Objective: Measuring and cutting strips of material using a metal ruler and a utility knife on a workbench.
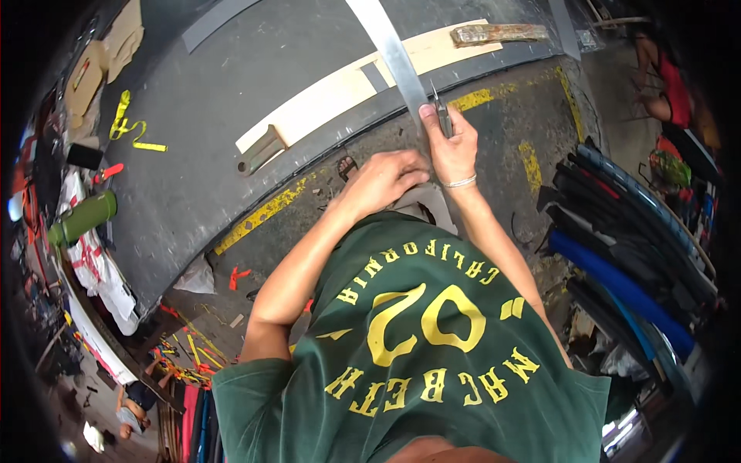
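A long light-grey strip (397, 65) runs from the far edge of the view across the table toward me. My right hand (455, 150) is closed round a slim grey pointed tool (442, 116), probably a cutter knife, its tip pointing away from me. The right thumb presses at the strip's near end. Beside it, in front of my body, my left hand (390, 177) has its fingers curled together by the table edge; what they hold, if anything, is hidden. Under the strip lies a long pale board (324, 100) with a small grey piece (375, 76) on it.
The dark table (193, 147) carries a worn wooden block (498, 34) and a grey-brown metal tool (262, 149) on the board's ends. Yellow strap (123, 119), cardboard (104, 62) and a green roll (83, 218) lie left. Rolls of dark and blue material (617, 285) stand right.
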A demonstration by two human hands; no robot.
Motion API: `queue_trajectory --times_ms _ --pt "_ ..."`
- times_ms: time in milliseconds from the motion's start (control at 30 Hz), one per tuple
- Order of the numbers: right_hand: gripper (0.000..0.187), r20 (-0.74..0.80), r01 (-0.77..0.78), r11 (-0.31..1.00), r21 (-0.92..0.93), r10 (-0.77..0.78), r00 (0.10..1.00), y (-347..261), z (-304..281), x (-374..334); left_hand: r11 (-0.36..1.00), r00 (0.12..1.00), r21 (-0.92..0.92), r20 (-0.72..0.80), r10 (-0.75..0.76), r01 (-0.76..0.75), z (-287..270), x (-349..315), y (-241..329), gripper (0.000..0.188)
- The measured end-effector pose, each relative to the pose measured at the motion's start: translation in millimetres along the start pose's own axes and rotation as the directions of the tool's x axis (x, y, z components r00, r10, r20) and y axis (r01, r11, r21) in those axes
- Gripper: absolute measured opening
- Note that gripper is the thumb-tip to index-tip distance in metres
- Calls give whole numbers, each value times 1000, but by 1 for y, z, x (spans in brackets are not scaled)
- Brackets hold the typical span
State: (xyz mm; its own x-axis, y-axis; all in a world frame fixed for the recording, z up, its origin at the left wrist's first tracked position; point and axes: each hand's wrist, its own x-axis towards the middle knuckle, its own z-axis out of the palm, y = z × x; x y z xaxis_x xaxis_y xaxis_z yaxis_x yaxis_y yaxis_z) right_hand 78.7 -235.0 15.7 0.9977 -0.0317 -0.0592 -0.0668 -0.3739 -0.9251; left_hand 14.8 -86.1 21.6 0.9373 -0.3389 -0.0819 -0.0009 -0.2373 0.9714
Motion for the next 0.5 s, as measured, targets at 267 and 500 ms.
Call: queue_trajectory --times_ms 267,500 --pt "33 30 -71 970 -231 80 996 26 10 -15 938 947 260 -284 -153 229 -75 3 3 28" --pt "31 153 -269 945 -185 298 942 42 10 -3 677 958 723 -271 91 140 -74 60 -42 71"
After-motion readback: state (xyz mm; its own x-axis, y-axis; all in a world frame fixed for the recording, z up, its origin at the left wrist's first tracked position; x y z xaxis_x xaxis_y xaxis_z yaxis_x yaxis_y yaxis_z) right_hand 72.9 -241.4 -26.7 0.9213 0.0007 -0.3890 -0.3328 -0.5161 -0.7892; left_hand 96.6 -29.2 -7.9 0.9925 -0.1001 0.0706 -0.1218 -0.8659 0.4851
